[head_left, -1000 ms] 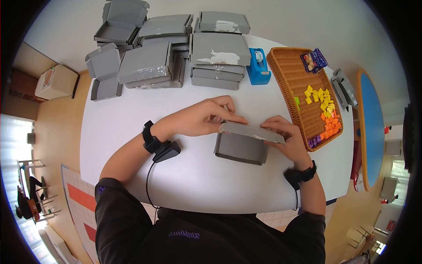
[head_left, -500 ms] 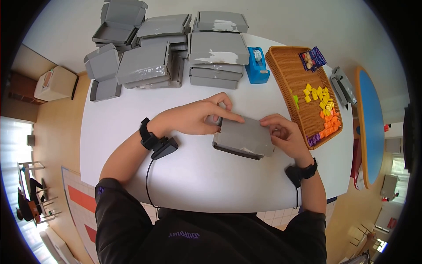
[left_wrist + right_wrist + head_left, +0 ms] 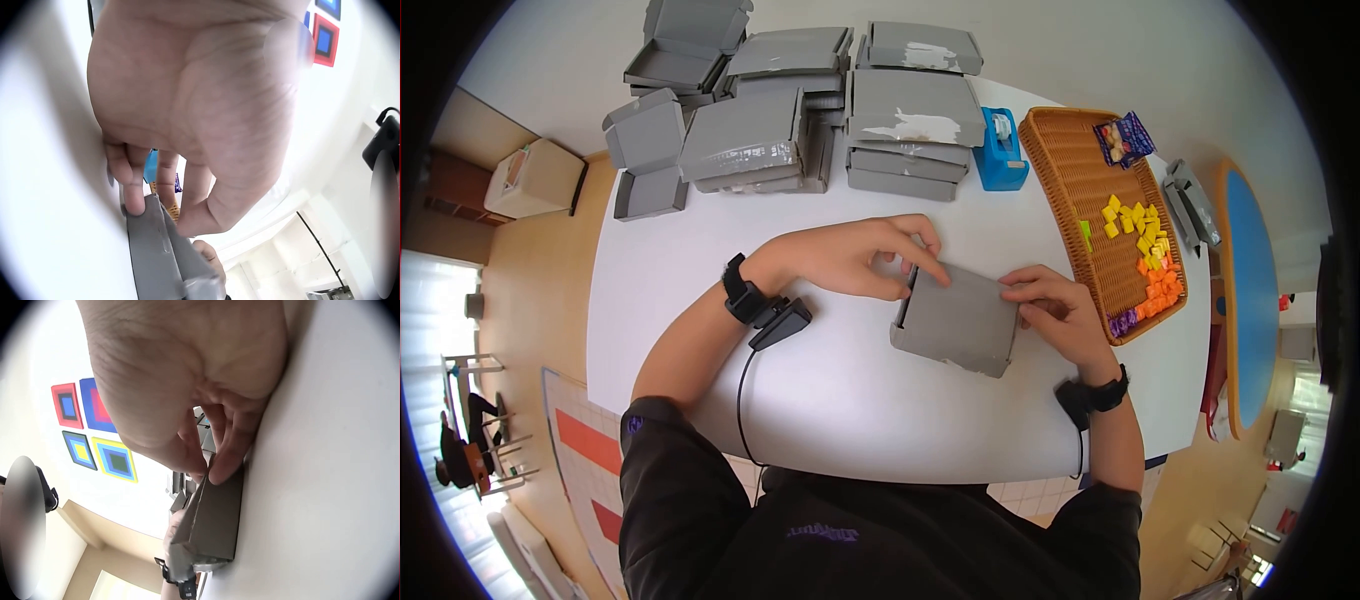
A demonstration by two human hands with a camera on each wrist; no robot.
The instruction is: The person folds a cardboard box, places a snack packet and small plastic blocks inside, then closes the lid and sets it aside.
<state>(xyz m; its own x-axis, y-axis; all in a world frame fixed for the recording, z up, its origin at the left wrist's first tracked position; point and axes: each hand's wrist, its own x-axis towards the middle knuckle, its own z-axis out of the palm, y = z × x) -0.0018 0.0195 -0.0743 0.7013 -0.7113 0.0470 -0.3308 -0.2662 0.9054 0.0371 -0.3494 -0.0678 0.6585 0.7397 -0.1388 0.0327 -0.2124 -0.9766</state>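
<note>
A small grey cardboard box (image 3: pixel 956 322) sits in front of the person, its lid down over the tray, the lid's front edge scuffed. The left hand (image 3: pixel 855 262) holds its far left corner; the index finger lies on the lid and other fingers touch the side. In the left wrist view, a gap shows between the lid and the side wall (image 3: pixel 149 250) of the box. At the far right corner the right hand (image 3: pixel 1060 312) pinches the box, thumb and fingertips close together at the lid's edge, also seen in the right wrist view. The box's inside is hidden.
Stacked grey boxes (image 3: pixel 912 110) stand at the back, with an open box (image 3: pixel 650 190) at the left. Beside the stacks is a blue tape dispenser (image 3: pixel 1000 160). A wicker basket (image 3: pixel 1055 190) at the right holds colourful wrapped pieces and a snack packet (image 3: pixel 1124 140).
The box's lid has swung down toward the person and now covers the tray, whose inside showed a second ago. Both hands have stayed at the far corners.
</note>
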